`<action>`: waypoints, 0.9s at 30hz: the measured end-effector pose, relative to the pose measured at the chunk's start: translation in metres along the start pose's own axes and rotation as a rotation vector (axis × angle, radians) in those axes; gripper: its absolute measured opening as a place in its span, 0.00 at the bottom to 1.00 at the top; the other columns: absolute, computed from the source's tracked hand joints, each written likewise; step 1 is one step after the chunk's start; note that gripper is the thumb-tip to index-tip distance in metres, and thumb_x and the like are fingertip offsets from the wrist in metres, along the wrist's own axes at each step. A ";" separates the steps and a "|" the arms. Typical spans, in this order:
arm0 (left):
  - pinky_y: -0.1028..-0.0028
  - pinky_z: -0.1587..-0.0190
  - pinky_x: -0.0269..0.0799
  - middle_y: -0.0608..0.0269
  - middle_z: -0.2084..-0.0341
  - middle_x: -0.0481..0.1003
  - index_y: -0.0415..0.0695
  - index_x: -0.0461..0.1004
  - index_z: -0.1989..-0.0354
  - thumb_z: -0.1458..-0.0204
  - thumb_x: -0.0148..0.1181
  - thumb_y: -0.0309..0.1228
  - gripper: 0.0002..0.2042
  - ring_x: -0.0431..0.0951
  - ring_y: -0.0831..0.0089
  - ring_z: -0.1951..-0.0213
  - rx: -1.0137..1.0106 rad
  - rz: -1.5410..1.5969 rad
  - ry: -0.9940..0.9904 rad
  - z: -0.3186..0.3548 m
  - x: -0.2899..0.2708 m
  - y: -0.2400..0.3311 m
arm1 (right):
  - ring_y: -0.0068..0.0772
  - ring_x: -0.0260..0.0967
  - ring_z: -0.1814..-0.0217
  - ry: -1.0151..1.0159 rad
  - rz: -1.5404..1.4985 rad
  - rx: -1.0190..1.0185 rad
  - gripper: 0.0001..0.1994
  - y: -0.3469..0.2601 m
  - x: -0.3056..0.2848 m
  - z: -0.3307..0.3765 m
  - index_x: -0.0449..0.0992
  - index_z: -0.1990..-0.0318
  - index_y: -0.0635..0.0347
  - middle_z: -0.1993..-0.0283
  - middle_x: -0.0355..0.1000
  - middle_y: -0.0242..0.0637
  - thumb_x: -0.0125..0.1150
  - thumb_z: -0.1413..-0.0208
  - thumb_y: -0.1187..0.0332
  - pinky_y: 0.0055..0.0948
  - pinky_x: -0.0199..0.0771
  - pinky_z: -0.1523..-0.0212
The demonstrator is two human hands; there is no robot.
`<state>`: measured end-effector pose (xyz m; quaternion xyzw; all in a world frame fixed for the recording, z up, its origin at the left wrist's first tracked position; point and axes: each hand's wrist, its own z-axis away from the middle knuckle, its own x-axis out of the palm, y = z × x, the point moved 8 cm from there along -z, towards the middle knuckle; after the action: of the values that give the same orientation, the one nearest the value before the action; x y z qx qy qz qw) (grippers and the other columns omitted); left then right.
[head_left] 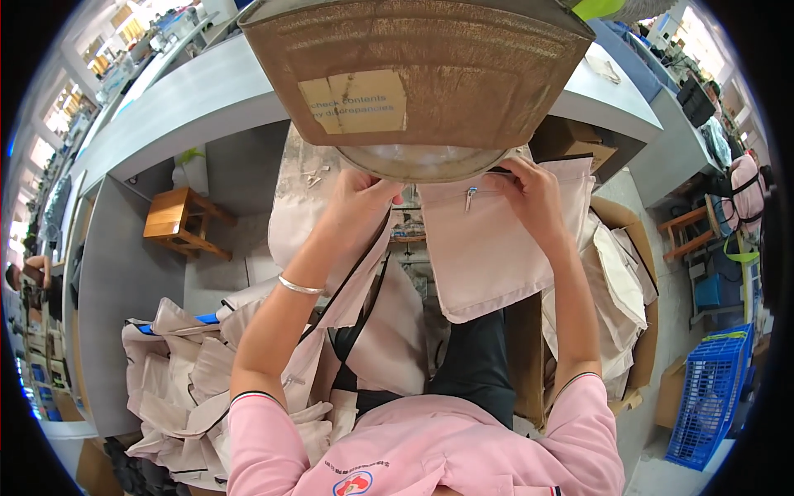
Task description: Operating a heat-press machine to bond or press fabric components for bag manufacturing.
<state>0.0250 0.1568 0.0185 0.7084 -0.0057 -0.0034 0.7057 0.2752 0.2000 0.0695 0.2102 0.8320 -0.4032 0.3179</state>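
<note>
My right hand (pixel 533 198) pinches the top edge of a beige fabric panel (pixel 488 256), with a small metal zipper pull (pixel 470 197) near that edge. The panel hangs down toward my lap. My left hand (pixel 360 202) is closed, its fingertips just under the round pale rim (pixel 422 165) below a worn brown box-shaped housing (pixel 430 74). Black-edged beige fabric (pixel 356 285) hangs below that hand, but what its fingers hold is hidden. The housing and rim cover the space between my hands.
Piled beige fabric pieces (pixel 186 388) lie at my left. More pieces fill a cardboard box (pixel 645 273) at my right. A wooden stool (pixel 186 219) stands beneath the curved grey table (pixel 207 107). A blue plastic crate (pixel 711 397) is far right.
</note>
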 end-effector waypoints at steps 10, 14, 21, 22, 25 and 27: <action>0.72 0.56 0.69 0.67 0.69 0.77 0.40 0.78 0.63 0.45 0.64 0.27 0.05 0.74 0.76 0.66 0.013 0.070 0.033 -0.003 0.002 0.013 | 0.44 0.74 0.69 0.021 -0.020 0.033 0.12 0.002 -0.003 -0.007 0.79 0.58 0.61 0.64 0.77 0.43 0.70 0.46 0.67 0.36 0.72 0.65; 0.72 0.56 0.70 0.66 0.68 0.78 0.39 0.77 0.62 0.45 0.62 0.27 0.06 0.75 0.75 0.66 0.087 0.161 0.118 -0.006 -0.011 0.022 | 0.40 0.72 0.71 0.063 -0.032 0.070 0.12 0.009 -0.014 -0.010 0.79 0.57 0.63 0.64 0.76 0.44 0.69 0.45 0.67 0.34 0.72 0.65; 0.78 0.59 0.69 0.61 0.72 0.77 0.37 0.77 0.62 0.44 0.62 0.26 0.06 0.76 0.75 0.66 -0.160 0.238 0.033 0.014 -0.043 0.004 | 0.28 0.66 0.73 -0.010 0.190 0.218 0.12 0.086 -0.107 0.035 0.79 0.57 0.64 0.72 0.71 0.39 0.66 0.43 0.66 0.30 0.67 0.68; 0.78 0.59 0.69 0.61 0.72 0.77 0.37 0.77 0.62 0.44 0.62 0.27 0.06 0.76 0.75 0.66 -0.194 0.262 -0.002 0.022 -0.033 -0.003 | 0.25 0.64 0.75 -0.006 0.242 0.346 0.12 0.108 -0.126 0.044 0.79 0.57 0.63 0.72 0.71 0.38 0.66 0.43 0.65 0.29 0.66 0.72; 0.78 0.59 0.69 0.60 0.72 0.77 0.37 0.77 0.60 0.43 0.62 0.28 0.07 0.76 0.74 0.67 -0.182 0.433 -0.143 0.039 0.012 -0.012 | 0.32 0.72 0.71 0.188 0.452 0.299 0.13 0.118 -0.172 0.056 0.79 0.51 0.63 0.58 0.77 0.40 0.63 0.40 0.65 0.30 0.72 0.66; 0.78 0.61 0.71 0.57 0.69 0.78 0.34 0.76 0.59 0.44 0.62 0.27 0.09 0.77 0.73 0.66 -0.263 0.457 -0.218 0.043 0.044 -0.023 | 0.38 0.77 0.61 0.278 0.723 0.247 0.13 0.094 -0.183 0.073 0.79 0.49 0.62 0.47 0.76 0.41 0.61 0.40 0.69 0.32 0.75 0.58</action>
<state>0.0687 0.1130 -0.0044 0.5864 -0.2406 0.0787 0.7694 0.4881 0.1796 0.1118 0.5782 0.6849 -0.3300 0.2960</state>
